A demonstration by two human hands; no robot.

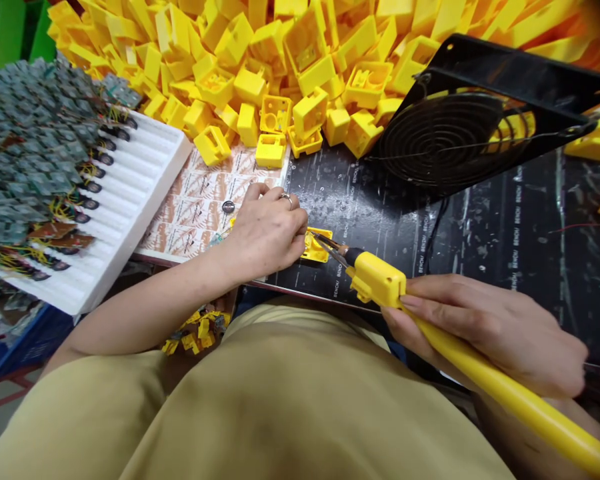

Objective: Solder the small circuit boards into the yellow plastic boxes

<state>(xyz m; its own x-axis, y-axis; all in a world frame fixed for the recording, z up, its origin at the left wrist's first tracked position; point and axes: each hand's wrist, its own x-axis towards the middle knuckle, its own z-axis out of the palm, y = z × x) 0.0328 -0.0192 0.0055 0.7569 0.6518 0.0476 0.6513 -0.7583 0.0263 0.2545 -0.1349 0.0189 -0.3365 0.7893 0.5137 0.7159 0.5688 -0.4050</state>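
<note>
My right hand (480, 327) is wrapped round a yellow handheld tool (380, 277) with a dark, narrow metal tip and a thick yellow handle or tube running to the lower right. The tip reaches into a small yellow housing (320, 245) lying on the black bench top. Beside that housing, my left hand (270, 227) rests knuckles up, its fingers curled, a ring on one of them. Its fingertips are hidden, so what they hold cannot be made out. A small round dark part (228, 207) lies just left of the fingers.
Many yellow housings (250, 83) are heaped along the back. A black fan (445, 133) stands at the back right. On the left, a white foam tray (130, 207) bears many grey parts (35, 147) with wires. A blue crate (23, 340) sits below it.
</note>
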